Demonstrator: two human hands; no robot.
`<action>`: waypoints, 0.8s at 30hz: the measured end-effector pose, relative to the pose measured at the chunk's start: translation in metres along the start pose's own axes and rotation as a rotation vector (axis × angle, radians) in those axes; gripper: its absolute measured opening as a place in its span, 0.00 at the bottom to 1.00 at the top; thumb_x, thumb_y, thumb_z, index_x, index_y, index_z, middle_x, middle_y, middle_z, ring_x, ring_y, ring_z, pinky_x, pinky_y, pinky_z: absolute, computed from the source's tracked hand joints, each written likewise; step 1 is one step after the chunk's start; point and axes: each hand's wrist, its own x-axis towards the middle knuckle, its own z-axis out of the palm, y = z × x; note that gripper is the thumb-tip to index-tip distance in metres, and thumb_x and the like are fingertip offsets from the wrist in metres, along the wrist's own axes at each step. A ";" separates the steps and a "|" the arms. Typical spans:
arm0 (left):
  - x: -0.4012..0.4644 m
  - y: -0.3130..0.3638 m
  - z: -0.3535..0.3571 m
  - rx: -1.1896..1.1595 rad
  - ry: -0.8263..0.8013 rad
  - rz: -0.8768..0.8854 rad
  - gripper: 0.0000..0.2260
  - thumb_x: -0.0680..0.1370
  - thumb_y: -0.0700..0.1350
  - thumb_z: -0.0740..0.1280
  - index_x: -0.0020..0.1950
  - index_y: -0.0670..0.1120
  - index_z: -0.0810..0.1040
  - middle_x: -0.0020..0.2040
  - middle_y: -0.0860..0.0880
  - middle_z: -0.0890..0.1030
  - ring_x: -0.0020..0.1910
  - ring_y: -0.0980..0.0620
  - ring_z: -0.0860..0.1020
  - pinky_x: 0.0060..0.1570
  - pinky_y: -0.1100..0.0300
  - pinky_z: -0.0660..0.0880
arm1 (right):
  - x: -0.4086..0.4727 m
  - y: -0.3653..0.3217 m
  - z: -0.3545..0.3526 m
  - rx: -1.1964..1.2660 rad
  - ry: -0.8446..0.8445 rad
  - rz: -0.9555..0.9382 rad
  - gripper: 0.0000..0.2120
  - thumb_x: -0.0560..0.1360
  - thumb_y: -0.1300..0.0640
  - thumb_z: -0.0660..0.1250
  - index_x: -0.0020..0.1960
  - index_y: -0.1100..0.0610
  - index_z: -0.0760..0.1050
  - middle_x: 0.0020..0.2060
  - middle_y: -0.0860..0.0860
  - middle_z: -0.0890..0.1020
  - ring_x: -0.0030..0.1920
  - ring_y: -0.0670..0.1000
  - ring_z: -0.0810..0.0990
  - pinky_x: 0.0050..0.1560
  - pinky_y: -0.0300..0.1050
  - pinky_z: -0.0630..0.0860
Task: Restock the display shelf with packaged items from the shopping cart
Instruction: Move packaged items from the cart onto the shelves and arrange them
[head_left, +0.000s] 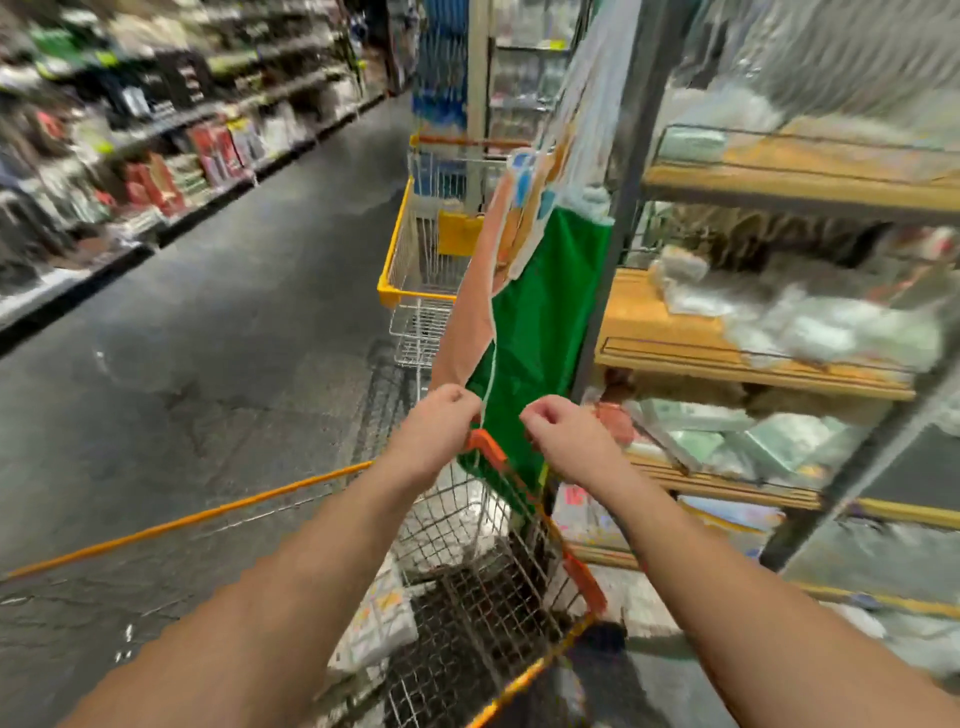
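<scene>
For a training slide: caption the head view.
Both hands pinch a green packaged item above the shopping cart, beside the display shelf.

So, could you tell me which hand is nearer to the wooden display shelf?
Right. The right hand pinches the green package just beside the display shelf; the left hand grips its other edge, farther away, over the shopping cart.

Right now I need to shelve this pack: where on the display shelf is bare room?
Bare wood shows at the left end of the middle shelf, beside the clear packs, and on the upper shelf right of a pale pack. Lower tiers look crowded.
</scene>
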 end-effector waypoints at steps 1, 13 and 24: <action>0.001 0.013 0.012 0.034 -0.011 0.020 0.08 0.76 0.48 0.63 0.46 0.46 0.79 0.43 0.45 0.81 0.38 0.48 0.78 0.34 0.56 0.72 | 0.002 0.008 -0.015 -0.002 0.022 0.001 0.09 0.79 0.48 0.61 0.51 0.50 0.78 0.43 0.46 0.80 0.46 0.49 0.78 0.43 0.42 0.68; 0.072 0.151 0.206 0.396 -0.164 0.279 0.09 0.80 0.50 0.61 0.43 0.49 0.76 0.51 0.44 0.81 0.53 0.44 0.77 0.50 0.55 0.70 | 0.052 0.155 -0.212 -0.025 0.234 0.085 0.09 0.78 0.50 0.60 0.52 0.48 0.78 0.43 0.46 0.78 0.48 0.52 0.78 0.45 0.43 0.69; 0.158 0.211 0.355 0.681 -0.198 0.265 0.14 0.77 0.48 0.65 0.61 0.44 0.75 0.61 0.41 0.75 0.57 0.42 0.75 0.53 0.56 0.73 | 0.126 0.269 -0.325 -0.353 0.348 0.113 0.18 0.77 0.53 0.64 0.66 0.53 0.72 0.63 0.53 0.72 0.65 0.56 0.71 0.63 0.49 0.70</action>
